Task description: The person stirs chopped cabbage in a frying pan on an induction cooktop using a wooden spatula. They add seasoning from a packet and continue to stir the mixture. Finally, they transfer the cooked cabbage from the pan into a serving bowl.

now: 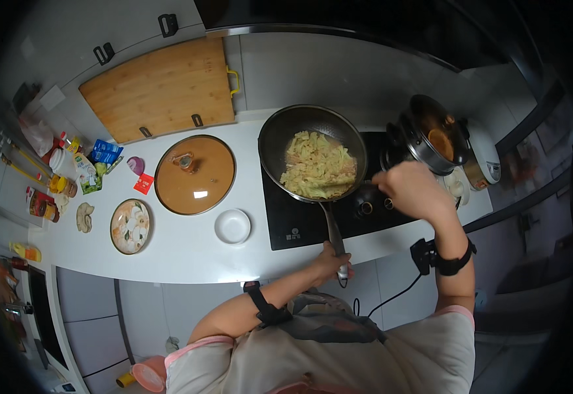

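A deep frying pan (311, 118) rests on the black cooktop (306, 231), tilted slightly in view. Chopped pale-green and yellow food, like cabbage with egg (318, 165), lies across its bottom. My left hand (333, 263) is wrapped around the pan's metal handle (334, 229), close to its end. Just right of the pan's rim, my right hand (412, 189) has its fingers curled. A dark, thin utensil handle (366, 182) seems to run from those fingers toward the pan; most of it is hidden. The cooktop's knobs (366, 208) sit below that hand.
Behind my right hand stands a lidded steel pot (434, 143), with a rice cooker (483, 162) beyond. Left of the cooktop are a small white bowl (232, 226), a glass lid (195, 182) and a patterned plate (130, 226). A wooden cutting board (163, 88) leans against the wall.
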The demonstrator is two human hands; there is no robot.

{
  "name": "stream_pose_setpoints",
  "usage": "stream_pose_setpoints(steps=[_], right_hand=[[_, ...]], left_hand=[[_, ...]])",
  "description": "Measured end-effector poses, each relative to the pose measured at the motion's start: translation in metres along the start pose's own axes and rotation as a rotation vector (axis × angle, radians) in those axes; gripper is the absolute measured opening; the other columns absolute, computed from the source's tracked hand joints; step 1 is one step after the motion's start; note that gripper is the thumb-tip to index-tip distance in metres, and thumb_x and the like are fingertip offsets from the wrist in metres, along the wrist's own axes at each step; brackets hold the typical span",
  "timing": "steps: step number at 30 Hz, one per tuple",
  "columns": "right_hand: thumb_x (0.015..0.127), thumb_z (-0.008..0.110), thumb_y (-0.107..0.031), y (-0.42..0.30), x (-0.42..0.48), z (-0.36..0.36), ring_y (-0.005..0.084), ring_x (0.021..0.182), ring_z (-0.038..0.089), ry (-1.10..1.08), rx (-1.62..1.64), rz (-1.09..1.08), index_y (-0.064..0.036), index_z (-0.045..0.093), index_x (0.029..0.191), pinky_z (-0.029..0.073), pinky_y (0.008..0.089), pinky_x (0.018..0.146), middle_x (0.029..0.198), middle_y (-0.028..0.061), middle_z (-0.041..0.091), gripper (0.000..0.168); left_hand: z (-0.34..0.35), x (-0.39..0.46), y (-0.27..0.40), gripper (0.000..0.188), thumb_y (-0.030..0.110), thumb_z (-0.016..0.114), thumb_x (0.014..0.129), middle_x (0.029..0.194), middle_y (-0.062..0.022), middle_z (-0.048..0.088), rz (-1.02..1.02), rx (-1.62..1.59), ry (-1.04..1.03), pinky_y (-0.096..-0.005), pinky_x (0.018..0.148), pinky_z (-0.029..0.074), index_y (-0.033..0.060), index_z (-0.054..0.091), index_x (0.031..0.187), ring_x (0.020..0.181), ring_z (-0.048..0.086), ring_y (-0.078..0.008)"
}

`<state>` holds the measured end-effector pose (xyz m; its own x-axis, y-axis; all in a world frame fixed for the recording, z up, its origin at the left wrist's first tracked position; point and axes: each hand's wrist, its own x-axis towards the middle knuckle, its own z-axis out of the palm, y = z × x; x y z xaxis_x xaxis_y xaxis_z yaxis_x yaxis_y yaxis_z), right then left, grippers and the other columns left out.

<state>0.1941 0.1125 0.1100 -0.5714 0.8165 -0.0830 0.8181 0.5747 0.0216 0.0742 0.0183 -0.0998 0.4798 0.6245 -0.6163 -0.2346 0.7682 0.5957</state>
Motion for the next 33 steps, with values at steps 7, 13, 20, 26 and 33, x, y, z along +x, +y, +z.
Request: stream_pose_setpoints(steps=[7,13,20,26,33], right_hand=[[0.064,0.054,-0.006,0.002,0.033,0.088,0.0321,0.064,0.062,0.179,-0.107,-0.009,0.000,0.061,0.065,0.049,0.0402,0.062,0.062,0.0167,0.060,0.009],[0.074,0.051,-0.003,0.015,0.013,0.036,0.0346,0.074,0.061,0.218,0.104,0.225,0.000,0.064,0.080,0.048,0.0423,0.067,0.069,0.0202,0.060,0.014],[0.080,0.049,-0.012,0.092,0.062,0.140,0.0364,0.080,0.060,0.081,0.535,0.529,0.002,0.063,0.085,0.048,0.0415,0.071,0.078,0.0251,0.060,0.020],[0.077,0.051,-0.011,0.074,0.052,0.076,0.0378,0.084,0.058,0.118,0.367,0.265,-0.003,0.065,0.089,0.046,0.0434,0.075,0.084,0.0250,0.059,0.020],[0.075,0.049,-0.001,0.124,0.039,0.056,0.0122,0.033,0.038,-0.425,0.826,0.634,0.004,0.062,0.075,0.023,0.0241,0.027,0.048,0.0107,0.050,0.014]], left_hand=[[0.004,0.003,-0.001,0.049,0.010,0.053,0.087,0.089,-0.0150,0.050,-0.036,0.011,-0.029,-0.0369,0.063,0.056,0.0054,0.012,0.114,0.072,0.061,-0.0265],[-0.008,0.003,-0.003,0.062,0.010,0.053,0.087,0.088,-0.0144,0.051,-0.017,-0.051,-0.051,-0.0372,0.065,0.056,0.0043,0.003,0.124,0.073,0.061,-0.0266],[-0.001,-0.002,0.003,0.061,0.010,0.053,0.087,0.088,-0.0150,0.051,-0.031,0.027,-0.046,-0.0380,0.065,0.056,0.0030,0.004,0.124,0.072,0.062,-0.0262],[-0.008,0.001,0.000,0.062,0.011,0.053,0.087,0.089,-0.0159,0.052,-0.009,0.001,-0.052,-0.0382,0.066,0.056,0.0010,0.004,0.125,0.073,0.061,-0.0265],[-0.007,0.001,-0.001,0.079,0.010,0.052,0.087,0.088,-0.0160,0.051,-0.025,0.013,-0.071,-0.0382,0.066,0.056,0.0042,-0.015,0.129,0.073,0.061,-0.0265]])
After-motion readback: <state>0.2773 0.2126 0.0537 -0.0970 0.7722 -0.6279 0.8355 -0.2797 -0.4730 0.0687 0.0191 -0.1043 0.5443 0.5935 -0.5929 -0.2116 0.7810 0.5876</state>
